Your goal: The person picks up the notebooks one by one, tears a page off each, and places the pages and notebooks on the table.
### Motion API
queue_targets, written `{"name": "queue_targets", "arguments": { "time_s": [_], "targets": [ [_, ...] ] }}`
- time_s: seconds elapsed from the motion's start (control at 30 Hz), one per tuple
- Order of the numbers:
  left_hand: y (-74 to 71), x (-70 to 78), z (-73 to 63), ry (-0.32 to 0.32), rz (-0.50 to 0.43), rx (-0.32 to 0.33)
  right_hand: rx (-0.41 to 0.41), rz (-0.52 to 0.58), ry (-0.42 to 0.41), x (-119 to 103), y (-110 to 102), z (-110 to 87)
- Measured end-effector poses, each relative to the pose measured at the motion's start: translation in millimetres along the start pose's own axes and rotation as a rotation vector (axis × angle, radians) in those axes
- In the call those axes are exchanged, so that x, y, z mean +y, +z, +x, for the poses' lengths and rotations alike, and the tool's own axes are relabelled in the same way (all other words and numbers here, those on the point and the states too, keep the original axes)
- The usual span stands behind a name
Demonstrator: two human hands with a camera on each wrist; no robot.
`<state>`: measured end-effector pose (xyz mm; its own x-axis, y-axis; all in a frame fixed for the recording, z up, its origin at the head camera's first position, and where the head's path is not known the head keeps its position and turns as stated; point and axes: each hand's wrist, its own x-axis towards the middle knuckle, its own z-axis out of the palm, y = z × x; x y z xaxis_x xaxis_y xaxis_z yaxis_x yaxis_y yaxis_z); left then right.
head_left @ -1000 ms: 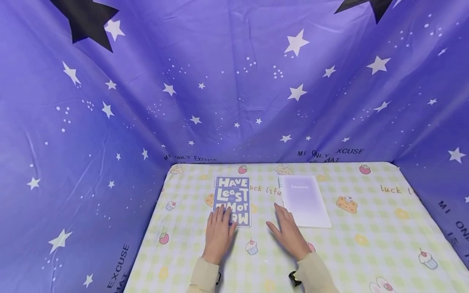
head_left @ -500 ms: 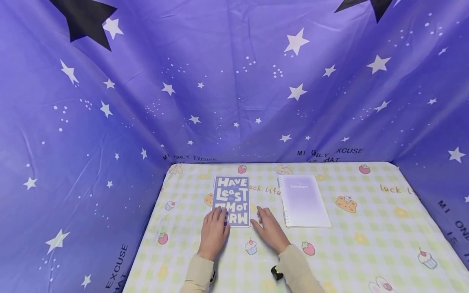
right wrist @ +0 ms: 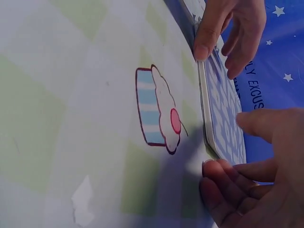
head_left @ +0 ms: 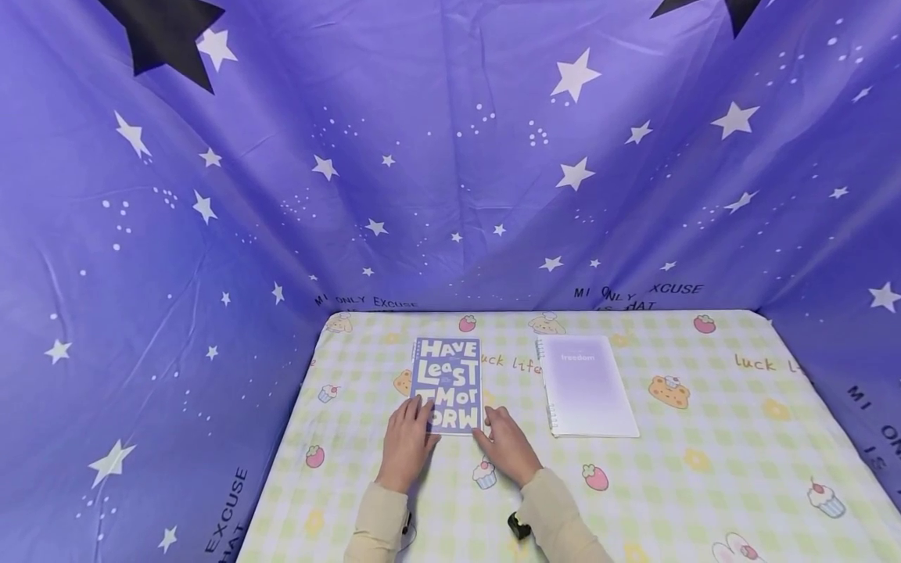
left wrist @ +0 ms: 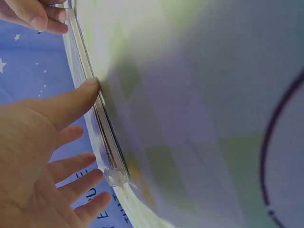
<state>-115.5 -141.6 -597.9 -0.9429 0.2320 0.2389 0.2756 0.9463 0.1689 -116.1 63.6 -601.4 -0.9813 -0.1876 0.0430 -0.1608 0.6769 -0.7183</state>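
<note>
A blue notebook (head_left: 450, 367) with big white lettering lies flat on the tablecloth, its spiral binding along the left side. My left hand (head_left: 407, 438) rests at its lower left corner; in the left wrist view the thumb (left wrist: 88, 95) touches the near edge and the fingers spread beyond it. At the lower right corner is my right hand (head_left: 508, 446), its fingertips (right wrist: 216, 178) loosely bent beside the corner and its thumb (right wrist: 251, 122) over the cover. To the right lies a pale purple notebook (head_left: 590, 387) marked "freedom", also spiral bound at left; neither hand touches it.
The table (head_left: 704, 500) has a green-and-white checked cloth printed with cupcakes, strawberries and bears. Purple star-patterned curtains (head_left: 450, 156) stand along its back and both sides.
My right hand has moved left from beside the purple notebook to the blue notebook's lower right corner. My left hand has shifted slightly left and toward me, to the lower left corner.
</note>
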Motion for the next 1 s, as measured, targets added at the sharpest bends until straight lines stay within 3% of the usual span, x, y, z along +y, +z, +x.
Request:
{"name": "queue_targets", "arguments": {
  "time_s": [0.2, 0.47, 1.0],
  "targets": [
    [1.3, -2.7, -1.4, -0.002, -0.022, -0.026, -0.008, -0.025, 0.003, -3.5, -0.3, -1.1],
    [2.8, -7.3, -2.5, 0.022, -0.066, 0.03, -0.005, -0.024, 0.023, -2.0, 1.6, -0.8],
    [2.3, -7.1, -5.9, 0.004, -0.103, -0.007, -0.014, -0.026, 0.034, -6.7, -0.5, -0.6]
  ]
}}
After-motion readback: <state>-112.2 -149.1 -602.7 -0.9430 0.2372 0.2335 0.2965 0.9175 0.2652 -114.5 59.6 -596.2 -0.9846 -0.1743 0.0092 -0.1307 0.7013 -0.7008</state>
